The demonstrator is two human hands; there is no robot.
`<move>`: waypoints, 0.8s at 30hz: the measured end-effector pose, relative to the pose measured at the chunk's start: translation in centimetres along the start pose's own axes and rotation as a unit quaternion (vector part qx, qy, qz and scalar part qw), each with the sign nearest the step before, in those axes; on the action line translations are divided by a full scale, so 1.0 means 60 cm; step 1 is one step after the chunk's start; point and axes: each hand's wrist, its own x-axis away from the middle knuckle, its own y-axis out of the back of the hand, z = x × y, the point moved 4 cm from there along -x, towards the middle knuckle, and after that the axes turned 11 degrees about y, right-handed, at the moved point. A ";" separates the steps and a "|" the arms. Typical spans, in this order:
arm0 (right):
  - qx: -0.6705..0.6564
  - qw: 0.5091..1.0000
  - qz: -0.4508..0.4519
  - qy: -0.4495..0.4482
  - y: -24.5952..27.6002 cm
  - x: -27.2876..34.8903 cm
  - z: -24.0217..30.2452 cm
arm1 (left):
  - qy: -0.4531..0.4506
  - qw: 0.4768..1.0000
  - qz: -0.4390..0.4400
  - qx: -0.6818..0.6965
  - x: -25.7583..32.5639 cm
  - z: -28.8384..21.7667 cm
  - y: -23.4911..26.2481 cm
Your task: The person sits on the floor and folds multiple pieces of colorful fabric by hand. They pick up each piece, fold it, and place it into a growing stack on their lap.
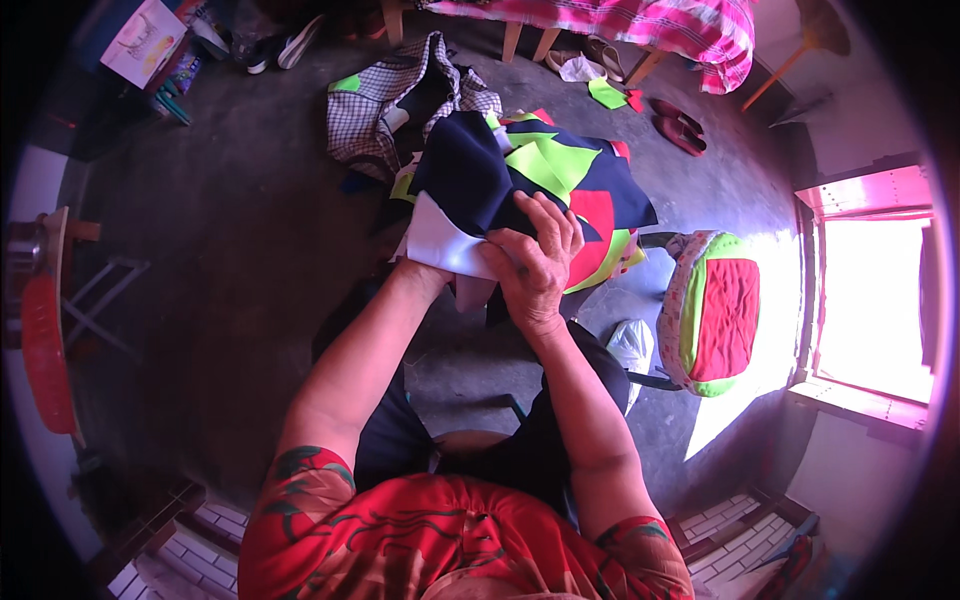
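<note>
Handling one white piece of cloth, laid over the near part of one navy piece of cloth, with the right hand and the left hand, at the near left edge of a loose heap of cloth pieces. Curling the right hand partly, with thumb and forefinger close together near the white piece's right edge; cannot tell whether pinching or merely pressing. Hiding most of the left hand under the white piece, so cannot tell whether open or closed there. Cannot tell, either, what carries the heap above the floor. Judging from this pose, probably sorting or lining up the white piece against the navy one; likely calling next for a steady hold on both, with edges smoothed flat and without dragging the loose pieces beneath. Counting then: one white piece and one navy piece at the hands; within the heap, at least two lime pieces and at least two red pieces, too overlapped for a full tally. Finding on the floor, beyond the heap's far right edge, one lime scrap just beside one red scrap, and near them two dark red shoes. Spotting one checked cloth at the heap's far left edge, one padded chair to the right, and one white plastic bag just beside the chair's left edge.
</note>
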 end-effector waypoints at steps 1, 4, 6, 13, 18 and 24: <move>-0.005 1.000 0.001 0.006 0.002 0.000 0.001 | -0.014 0.995 -0.015 -0.099 0.000 -0.015 0.011; -0.071 0.997 -0.036 -0.016 0.012 -0.003 -0.013 | 0.034 0.998 -0.050 -0.023 -0.008 -0.014 0.029; -0.237 0.958 -0.121 -0.111 0.008 0.006 -0.035 | 0.145 0.928 -0.067 0.336 -0.010 0.023 0.035; -0.254 0.884 -0.228 -0.319 0.053 0.035 -0.141 | 0.206 0.670 -0.140 0.699 -0.022 0.047 0.081; -0.183 0.899 -0.086 -0.387 0.046 0.046 -0.148 | 0.220 0.670 -0.199 0.680 -0.019 0.065 0.121; -0.426 0.840 -0.120 -0.313 0.017 0.026 -0.116 | 0.164 0.672 -0.251 0.677 -0.019 0.075 0.154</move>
